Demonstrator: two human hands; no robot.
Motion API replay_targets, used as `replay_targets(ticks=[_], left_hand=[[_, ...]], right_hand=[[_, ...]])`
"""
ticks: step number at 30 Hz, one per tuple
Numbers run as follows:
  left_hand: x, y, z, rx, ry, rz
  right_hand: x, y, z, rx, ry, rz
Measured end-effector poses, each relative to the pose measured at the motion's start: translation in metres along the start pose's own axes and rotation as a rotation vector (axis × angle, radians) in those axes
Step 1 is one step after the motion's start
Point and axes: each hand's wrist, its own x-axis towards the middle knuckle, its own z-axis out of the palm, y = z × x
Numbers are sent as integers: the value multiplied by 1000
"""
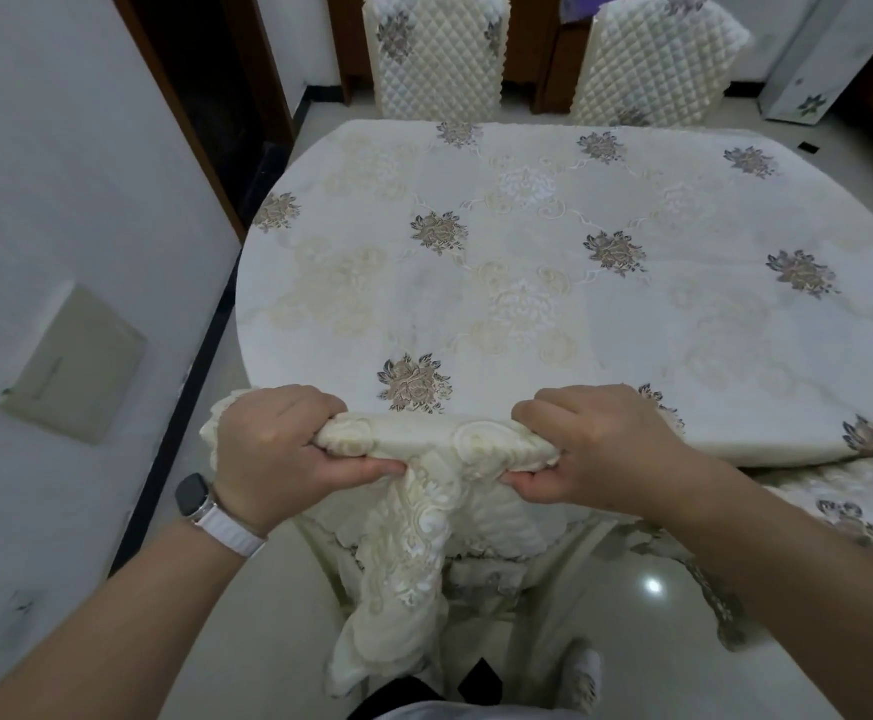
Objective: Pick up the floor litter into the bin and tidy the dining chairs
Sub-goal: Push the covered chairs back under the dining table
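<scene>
A dining chair with a cream lace-covered backrest (439, 439) stands right in front of me, against the near edge of the dining table (527, 262). My left hand (273, 444) grips the left end of the backrest's top, fingers curled over it. My right hand (595, 439) grips the right end the same way. The chair's cover hangs down between my arms, and its seat is mostly hidden under the table. No litter or bin is in view.
Two quilted cream chairs (437, 54) (652, 65) stand at the table's far side. A white wall with a beige panel (75, 366) runs close on the left. A dark doorway (205, 90) is at the back left. Glossy floor tiles (647, 615) lie below.
</scene>
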Motion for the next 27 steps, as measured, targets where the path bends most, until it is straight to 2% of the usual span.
replay_targets(ticks=[5, 16, 27], left_hand=[[-10, 2, -4, -52, -44, -10], [-14, -10, -7, -49, -61, 170], [-83, 29, -34, -51, -72, 77]], right_hand=[[-13, -11, 1, -25, 41, 61], [-27, -51, 6, -45, 102, 269], [-69, -95, 4, -73, 124, 154]])
